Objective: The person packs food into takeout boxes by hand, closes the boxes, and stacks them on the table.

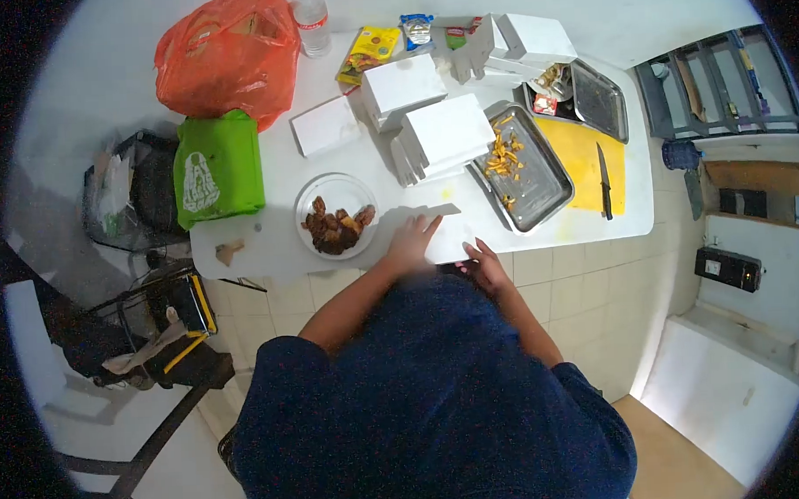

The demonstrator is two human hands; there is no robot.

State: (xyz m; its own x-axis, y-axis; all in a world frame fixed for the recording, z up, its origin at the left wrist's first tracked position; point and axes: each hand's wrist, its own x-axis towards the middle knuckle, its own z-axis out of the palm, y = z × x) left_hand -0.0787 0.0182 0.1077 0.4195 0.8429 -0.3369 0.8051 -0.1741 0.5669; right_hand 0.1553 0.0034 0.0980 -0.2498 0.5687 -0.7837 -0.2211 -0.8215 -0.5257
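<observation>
A white cardboard box (448,241), seemingly folded flat, lies at the table's front edge between my hands. My left hand (410,246) rests on its left side with fingers spread, slightly blurred by motion. At its right edge, my right hand (485,266) has thumb and fingers closed on the cardboard. To the left stands a clear plate (362,186) of browned fried meat pieces (335,230). A metal tray (543,192) holding yellow fries (504,155) is to the right. Behind my hands are a stack of flattened white boxes (444,133) and formed white boxes (403,87).
A knife (604,181) lies on a yellow cutting board (572,147) at the right. An orange plastic bag (234,62), a green bag (221,168) and a bottle (313,28) stand at the left. Seasoning packets (371,52) and a second tray (601,97) are at the back.
</observation>
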